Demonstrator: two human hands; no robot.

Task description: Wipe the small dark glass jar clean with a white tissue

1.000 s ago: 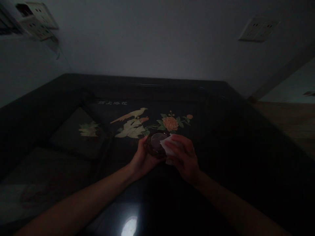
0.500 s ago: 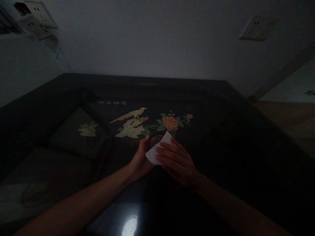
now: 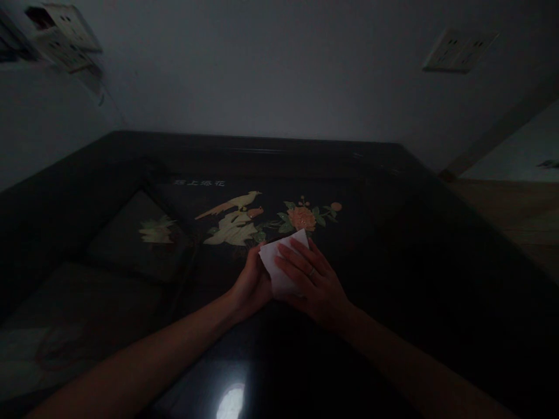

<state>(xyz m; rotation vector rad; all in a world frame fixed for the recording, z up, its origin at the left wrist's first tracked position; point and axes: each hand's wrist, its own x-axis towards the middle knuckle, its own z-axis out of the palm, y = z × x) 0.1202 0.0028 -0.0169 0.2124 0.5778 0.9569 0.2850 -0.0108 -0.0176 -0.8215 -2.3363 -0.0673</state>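
Note:
A folded white tissue (image 3: 282,265) lies under the fingers of my right hand (image 3: 317,285), which wears a ring and presses the tissue flat. My left hand (image 3: 253,288) curves around the left side of a small round dark object. The tissue now covers that object almost entirely, so its kind cannot be made out. Both hands meet at the middle, over the glossy black tabletop (image 3: 332,361).
Inlaid in the tabletop are a pale bird (image 3: 238,201), a pink flower (image 3: 302,218) and white characters (image 3: 200,183). Wall sockets (image 3: 459,51) sit at the upper right, and more sockets (image 3: 65,49) at the upper left. The light is dim.
My right hand has moved the tissue slightly left over the round object, hiding the rim that showed before. My left hand stays in place.

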